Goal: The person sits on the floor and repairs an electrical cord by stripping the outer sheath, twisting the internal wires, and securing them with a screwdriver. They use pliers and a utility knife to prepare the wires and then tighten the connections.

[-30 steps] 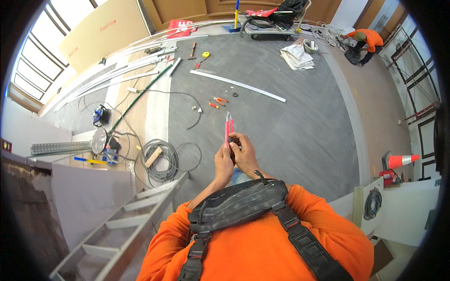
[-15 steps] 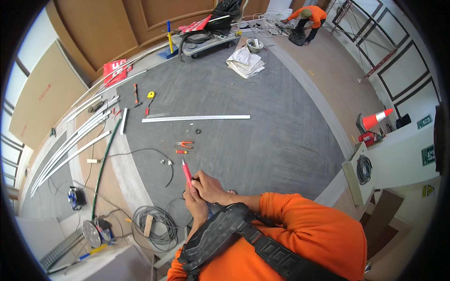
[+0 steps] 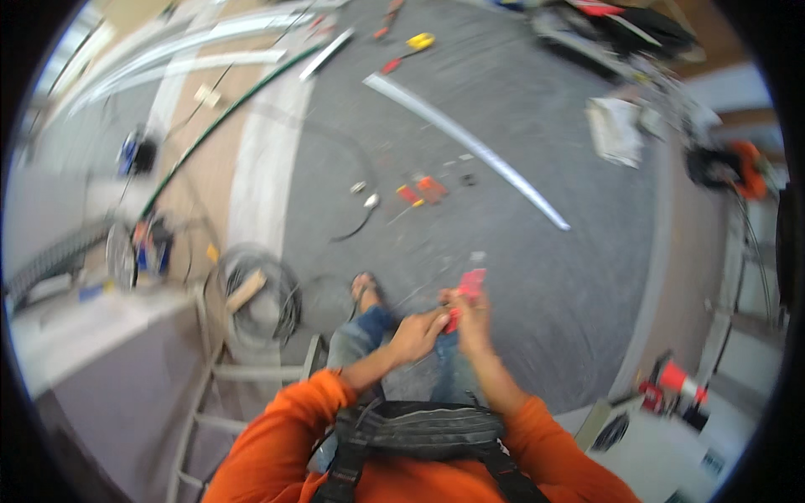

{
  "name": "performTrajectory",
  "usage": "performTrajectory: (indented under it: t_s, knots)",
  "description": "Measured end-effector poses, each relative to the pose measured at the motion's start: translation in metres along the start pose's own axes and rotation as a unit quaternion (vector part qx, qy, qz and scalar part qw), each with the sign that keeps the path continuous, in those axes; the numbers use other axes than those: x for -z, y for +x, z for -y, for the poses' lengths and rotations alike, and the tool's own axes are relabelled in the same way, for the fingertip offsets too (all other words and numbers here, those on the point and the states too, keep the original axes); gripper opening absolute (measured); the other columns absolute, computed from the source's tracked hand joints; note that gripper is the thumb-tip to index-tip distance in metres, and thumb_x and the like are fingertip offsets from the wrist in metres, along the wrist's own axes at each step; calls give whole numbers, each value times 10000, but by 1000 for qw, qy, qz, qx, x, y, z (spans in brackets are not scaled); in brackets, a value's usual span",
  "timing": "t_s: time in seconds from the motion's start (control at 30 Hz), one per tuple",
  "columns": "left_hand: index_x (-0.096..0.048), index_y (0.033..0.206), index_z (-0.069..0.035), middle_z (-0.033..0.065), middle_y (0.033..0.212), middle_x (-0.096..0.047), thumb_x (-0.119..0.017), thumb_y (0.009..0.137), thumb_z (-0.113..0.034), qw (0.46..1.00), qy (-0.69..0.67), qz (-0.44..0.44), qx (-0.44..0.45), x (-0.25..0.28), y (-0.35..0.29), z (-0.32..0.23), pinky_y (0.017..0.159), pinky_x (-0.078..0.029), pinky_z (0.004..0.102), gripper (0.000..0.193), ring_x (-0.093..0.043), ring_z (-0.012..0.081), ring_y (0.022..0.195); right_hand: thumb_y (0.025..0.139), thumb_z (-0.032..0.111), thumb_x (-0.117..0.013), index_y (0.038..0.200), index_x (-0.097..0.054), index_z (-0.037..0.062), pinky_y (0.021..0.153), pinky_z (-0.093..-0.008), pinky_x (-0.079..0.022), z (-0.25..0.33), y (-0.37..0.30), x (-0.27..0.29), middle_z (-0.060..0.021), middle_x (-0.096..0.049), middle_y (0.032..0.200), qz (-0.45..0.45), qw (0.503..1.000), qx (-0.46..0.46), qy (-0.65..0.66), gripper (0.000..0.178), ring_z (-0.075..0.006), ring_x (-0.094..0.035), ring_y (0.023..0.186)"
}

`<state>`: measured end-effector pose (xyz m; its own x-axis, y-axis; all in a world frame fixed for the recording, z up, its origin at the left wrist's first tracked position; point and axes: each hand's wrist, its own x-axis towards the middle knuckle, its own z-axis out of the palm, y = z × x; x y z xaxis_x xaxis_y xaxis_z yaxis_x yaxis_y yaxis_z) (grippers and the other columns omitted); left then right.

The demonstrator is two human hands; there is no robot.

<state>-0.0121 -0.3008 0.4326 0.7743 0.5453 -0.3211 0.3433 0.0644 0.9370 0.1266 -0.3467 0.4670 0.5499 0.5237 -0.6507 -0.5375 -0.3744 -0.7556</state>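
Observation:
Blurred by motion, a slim red tool with a pale tip (image 3: 473, 283) points away from me, held in front of my body. My right hand (image 3: 475, 322) is closed round its body. The fingers of my left hand (image 3: 419, 335) pinch at its lower end, touching the right hand; the exact grip is smeared. Beyond the hands, orange-handled pliers (image 3: 432, 189) and a red-and-yellow screwdriver (image 3: 409, 196) lie on the grey floor. A long white strip (image 3: 478, 149) lies slantwise past them.
A ladder (image 3: 201, 419) stands at lower left, by a coil of grey cable (image 3: 289, 293). A yellow tape measure (image 3: 421, 41) lies far off, near more white strips (image 3: 210, 63). At right are a bent-over person in orange (image 3: 748, 170) and a traffic cone (image 3: 681, 381).
My view has swung round, so the floor things appear shifted and turned. Both hands stay on the red tool, which now leans right instead of left in view.

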Motion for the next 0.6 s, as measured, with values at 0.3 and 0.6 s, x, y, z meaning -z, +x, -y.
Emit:
performTrajectory:
  t_s: [0.3,0.6]
  knots:
    - [-661,1159,-49,206,1070,-723,-656,963,-308,872,410,-59,261,114,158,378,892,-572,498,324,-716,392,989,952,69,-670,1044,-694,50,603,-268,-508,-119,194,71,-6,-638,793,66,977,-30,-203,97,-93,-616,680]
    - [-603,1155,-53,180,1098,-694,-777,885,-268,858,473,46,196,171,196,497,891,-568,492,387,-682,371,1063,944,144,-661,1103,-708,-21,611,-283,-493,-173,393,86,9,-586,711,237,913,-35,-329,234,-98,-566,629]
